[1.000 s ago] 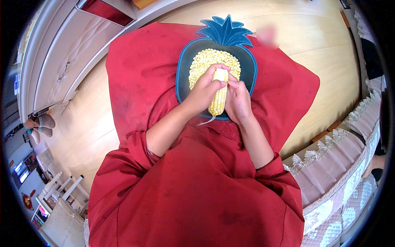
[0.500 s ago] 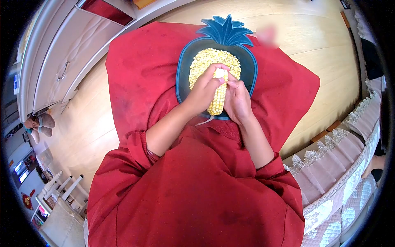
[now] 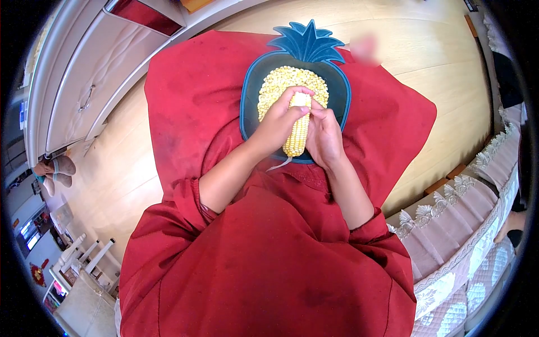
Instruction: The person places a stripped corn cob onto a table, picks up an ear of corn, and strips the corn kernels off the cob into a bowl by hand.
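Note:
An ear of corn (image 3: pixel 297 135) is held between my hands, its upper end bare of kernels and a strand of silk hanging from its lower tip. My left hand (image 3: pixel 277 122) wraps round it from the left, thumb pressed on the kernels near the stripped end. From the right, my right hand (image 3: pixel 325 136) closes on the cob, its thumb and fingers at the upper part. Beneath them a dark blue pineapple-shaped tray (image 3: pixel 341 104) rests on my lap. Loose yellow kernels (image 3: pixel 289 77) are heaped in the tray, partly hidden behind my hands.
A red apron (image 3: pixel 191 106) covers my lap and body. Pale cabinets (image 3: pixel 84 73) stand at the left, with slippers (image 3: pixel 59 167) on the floor. A sofa with a lace-edged cover (image 3: pixel 449 224) is at the right.
My left thumb has shifted very slightly on the cob. The tray and the heap of kernels look the same.

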Tool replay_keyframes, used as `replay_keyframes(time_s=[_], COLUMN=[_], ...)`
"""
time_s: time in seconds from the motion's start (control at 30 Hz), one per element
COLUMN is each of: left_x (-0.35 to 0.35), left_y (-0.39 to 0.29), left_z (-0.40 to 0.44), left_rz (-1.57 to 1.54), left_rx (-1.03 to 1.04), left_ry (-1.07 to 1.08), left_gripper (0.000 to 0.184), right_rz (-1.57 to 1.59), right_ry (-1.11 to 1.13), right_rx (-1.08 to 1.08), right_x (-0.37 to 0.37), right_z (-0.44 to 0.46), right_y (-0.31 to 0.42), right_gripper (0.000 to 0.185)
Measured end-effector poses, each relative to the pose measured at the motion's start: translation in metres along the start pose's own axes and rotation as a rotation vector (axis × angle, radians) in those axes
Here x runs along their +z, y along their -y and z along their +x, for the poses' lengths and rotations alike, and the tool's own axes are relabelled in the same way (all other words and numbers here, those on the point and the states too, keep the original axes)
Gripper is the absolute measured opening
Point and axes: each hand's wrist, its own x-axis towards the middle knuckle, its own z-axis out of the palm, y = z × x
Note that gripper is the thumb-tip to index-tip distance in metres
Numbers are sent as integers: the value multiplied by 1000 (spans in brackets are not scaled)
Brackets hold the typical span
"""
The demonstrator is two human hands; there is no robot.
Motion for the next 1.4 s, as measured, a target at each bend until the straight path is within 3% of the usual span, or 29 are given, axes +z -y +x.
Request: replay_keyframes(time_s=[0.33,0.53,0.73,1.03,1.13,1.4], left_x=[0,-2,-3,-6,-5,-5], left_y=[-5,4,5,-6,-2,6], left_z=[1,1,3,-1,1,2], left_rz=[-111,-10,-66,-329,-118,-86], left_rx=[-64,8,-34,-141,1,-6], left_ry=[-1,6,-40,88,98,77], left_gripper=[29,33,25,48,50,44], right_rz=[-39,-30,-43,-7,-13,-20], right_ry=[-15,9,0,-33,-47,-80], right_rx=[-3,-2,10,29,9,32], right_x=[-1,0,2,5,3,-3], right_z=[1,-1,-1,-2,-1,2], right_y=[-2,0,0,5,3,-1], right_gripper=[55,58,57,53,52,51])
